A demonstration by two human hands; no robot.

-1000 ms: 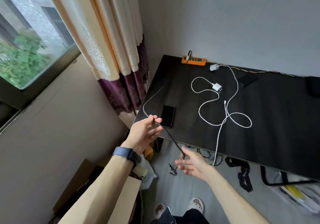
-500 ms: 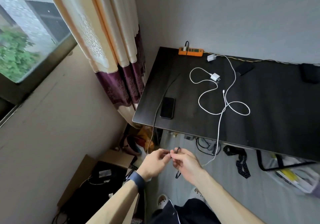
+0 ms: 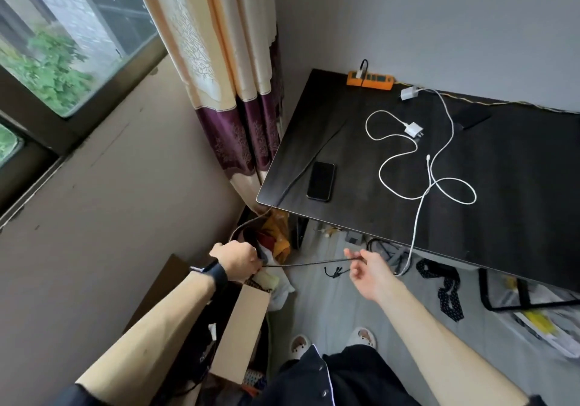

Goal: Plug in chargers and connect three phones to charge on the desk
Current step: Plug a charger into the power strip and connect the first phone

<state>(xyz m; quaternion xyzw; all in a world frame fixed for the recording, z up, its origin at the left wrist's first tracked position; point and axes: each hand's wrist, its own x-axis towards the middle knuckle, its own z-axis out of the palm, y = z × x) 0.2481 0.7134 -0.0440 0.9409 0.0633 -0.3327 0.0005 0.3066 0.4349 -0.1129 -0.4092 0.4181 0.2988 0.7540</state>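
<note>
Where right hand (image 3: 370,275) pinches cable (image 3: 310,263), tip hidden

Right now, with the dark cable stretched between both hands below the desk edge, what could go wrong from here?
1. The dark cable, held in the left hand and right hand, crosses the desk close beside the phone; a pull could sweep the phone off.
2. It seems to lead to the orange power strip; a tug might loosen its plug.
3. The white cable hangs over the desk edge near the right hand and could snag.
</note>
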